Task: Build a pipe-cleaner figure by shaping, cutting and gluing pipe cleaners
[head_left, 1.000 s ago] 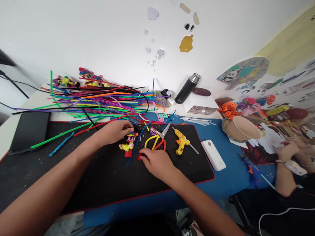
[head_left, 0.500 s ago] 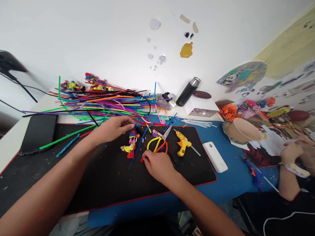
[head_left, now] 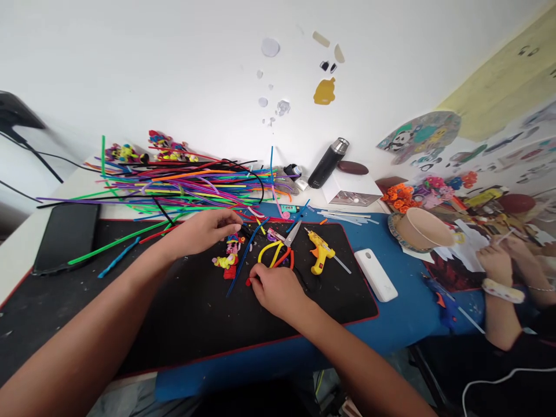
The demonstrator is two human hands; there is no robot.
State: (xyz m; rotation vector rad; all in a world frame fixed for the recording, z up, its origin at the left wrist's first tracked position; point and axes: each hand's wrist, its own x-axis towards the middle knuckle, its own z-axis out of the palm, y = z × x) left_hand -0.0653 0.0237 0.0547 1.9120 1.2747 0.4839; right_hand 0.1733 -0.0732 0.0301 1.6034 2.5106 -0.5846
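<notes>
My right hand [head_left: 278,291] pinches a small red fuzzy piece [head_left: 248,282] between thumb and fingertips, low over the black mat. My left hand [head_left: 211,230] reaches in from the left, its fingers loosely bent and slightly apart beside a dark thin item [head_left: 245,230] that I cannot make out. Under its fingertips lies a small pipe-cleaner figure [head_left: 230,263] in yellow, pink, red and blue, its top partly covered. A blue pipe cleaner [head_left: 241,262] lies between the figure and my right hand. Scissors [head_left: 286,246] with yellow and orange handles rest just beyond my right hand.
A yellow glue gun [head_left: 321,252] and a white power bank [head_left: 376,275] lie to the right. Many pipe cleaners [head_left: 186,182] are heaped behind the mat [head_left: 186,324]. A phone [head_left: 67,234] lies left. A black flask [head_left: 329,164] leans behind. Another person's hands [head_left: 495,263] work far right.
My left hand has moved slightly right, toward the dark item, and covers more of the figure's top. My right hand keeps the red piece. The view has shifted a little.
</notes>
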